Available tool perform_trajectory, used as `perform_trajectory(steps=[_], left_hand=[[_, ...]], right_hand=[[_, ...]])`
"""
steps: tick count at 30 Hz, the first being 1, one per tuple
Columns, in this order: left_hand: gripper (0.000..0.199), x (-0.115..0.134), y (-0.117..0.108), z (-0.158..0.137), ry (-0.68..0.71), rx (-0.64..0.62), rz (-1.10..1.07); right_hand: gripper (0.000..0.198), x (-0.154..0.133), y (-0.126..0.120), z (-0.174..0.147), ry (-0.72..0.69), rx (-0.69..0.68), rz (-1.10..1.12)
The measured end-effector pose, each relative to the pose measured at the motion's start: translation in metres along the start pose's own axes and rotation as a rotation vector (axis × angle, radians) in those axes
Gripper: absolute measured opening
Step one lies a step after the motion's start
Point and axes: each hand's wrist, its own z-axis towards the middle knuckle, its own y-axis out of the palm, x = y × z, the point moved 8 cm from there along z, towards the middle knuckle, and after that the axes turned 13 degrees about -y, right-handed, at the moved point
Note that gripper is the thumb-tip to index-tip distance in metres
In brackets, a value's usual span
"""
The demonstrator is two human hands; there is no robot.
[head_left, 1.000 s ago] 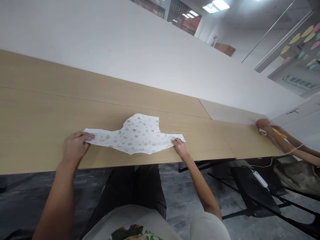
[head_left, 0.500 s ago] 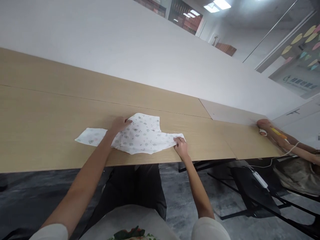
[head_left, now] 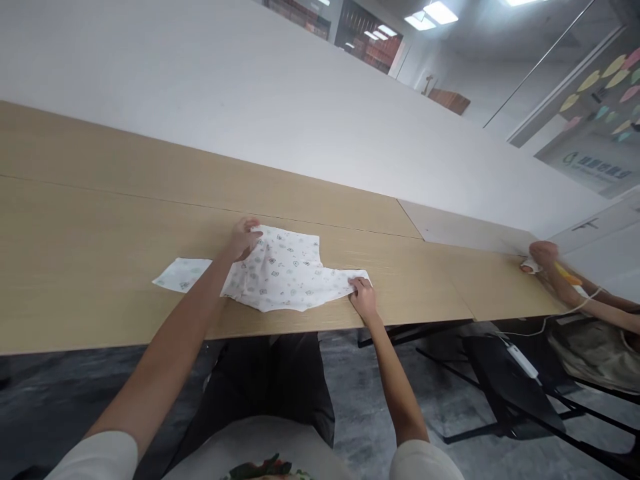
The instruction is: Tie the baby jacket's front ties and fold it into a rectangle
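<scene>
A small white baby shirt (head_left: 285, 270) with a scattered grey print lies spread on the table, its sleeves stretched out to either side. My left hand (head_left: 245, 240) pinches its upper left corner between thumb and fingers. Beneath that forearm runs the left sleeve (head_left: 181, 275), partly hidden by it. At the opposite end, my right hand (head_left: 363, 297) has its curled fingers on the right sleeve's cuff, gripping the fabric near the table's front edge.
The long wooden table (head_left: 100, 260) meets a white wall (head_left: 200, 87) at the back. To the far right, another person's hand (head_left: 544, 252) rests at the table. A black folding chair (head_left: 510, 380) with a white power strip (head_left: 523, 360) stands below, a cable rising from it.
My left hand has shifted slightly up and left along the shirt's top corner, its fingers moving at the edge. My right hand stays on the cuff.
</scene>
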Motion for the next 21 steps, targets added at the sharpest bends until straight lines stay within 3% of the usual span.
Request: perform_trajectory(steps=[2, 6, 11, 16, 21], left_hand=[[0.041, 0.001, -0.008, 0.001, 0.062, 0.014, 0.090], [0.034, 0.005, -0.019, -0.012, 0.213, 0.057, 0.492], [0.035, -0.003, -0.013, -0.070, 0.343, 0.072, 0.823], [0.035, -0.028, -0.005, -0.149, 0.515, 0.094, 0.895], [0.036, -0.049, -0.005, -0.178, 0.529, 0.109, 0.921]], right_hand=[[0.046, 0.000, 0.000, 0.000, 0.003, 0.010, -0.002], [0.042, 0.008, -0.005, -0.003, 0.076, 0.079, -0.047], [0.032, 0.029, -0.019, -0.010, 0.325, 0.230, -0.144], [0.034, 0.033, -0.020, -0.011, 0.406, 0.230, -0.103], [0.032, 0.035, -0.023, -0.007, 0.476, 0.289, 0.076]])
